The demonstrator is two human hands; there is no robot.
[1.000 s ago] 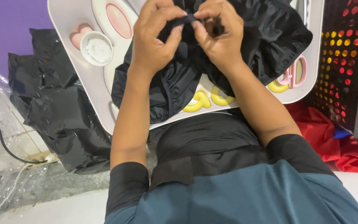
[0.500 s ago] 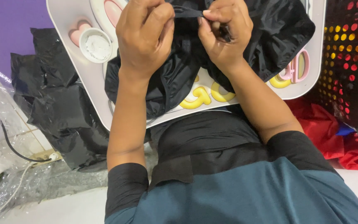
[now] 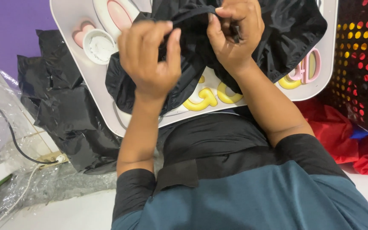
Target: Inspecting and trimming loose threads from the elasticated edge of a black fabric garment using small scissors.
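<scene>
Both hands, the left hand (image 3: 150,57) and the right hand (image 3: 235,30), were pinched shut on a thin edge strip of the black garment (image 3: 277,38) bunched over the white tray (image 3: 86,72), suggesting edge handling in progress, calling next for steady tension.

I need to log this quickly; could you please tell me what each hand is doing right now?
Left hand: pinching the black garment.
Right hand: closed on the same garment.

black mesh crate (image 3: 363,64) walls the right; purple wall (image 3: 13,25) blocks left.
</scene>
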